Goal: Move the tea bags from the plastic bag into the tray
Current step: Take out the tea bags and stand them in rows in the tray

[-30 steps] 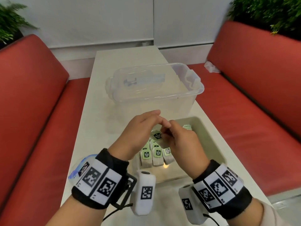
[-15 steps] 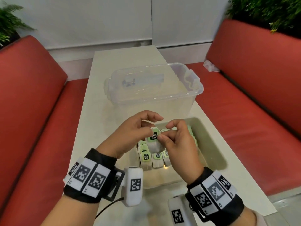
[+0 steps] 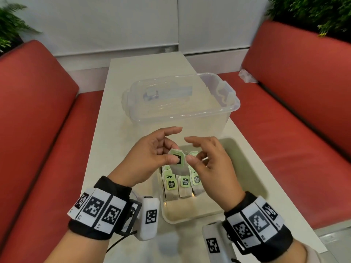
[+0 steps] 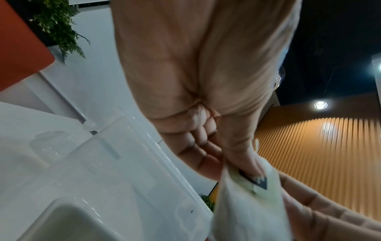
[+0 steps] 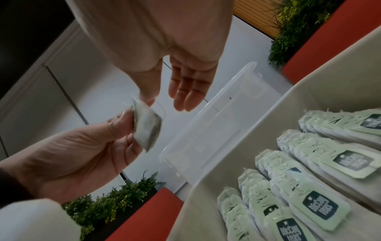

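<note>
A tea bag point(image 3: 179, 162) with a green tag hangs above the beige tray point(image 3: 247, 168). My left hand point(image 3: 171, 150) pinches it between thumb and fingers. The left wrist view shows the thumb pressed on the bag's tag point(image 4: 243, 203). My right hand point(image 3: 191, 149) is right beside it, fingers straight and spread. Only its thumb tip touches the top edge of the bag point(image 5: 146, 128). Rows of the same tea bags point(image 3: 184, 183) lie in the tray's near left part, also seen as rows of tea bags point(image 5: 309, 187) from the right wrist. I cannot make out the plastic bag.
A clear lidded storage box point(image 3: 180, 97) stands on the pale table point(image 3: 114, 149) just behind the tray. Red benches point(image 3: 38, 130) run along both sides. The tray's right half is bare. Plants stand in the far corners.
Both hands have risen from the tray's rows with one tea bag. The right hand, which pinched the bag with the left, has spread its fingers and only its thumb stays on it.
</note>
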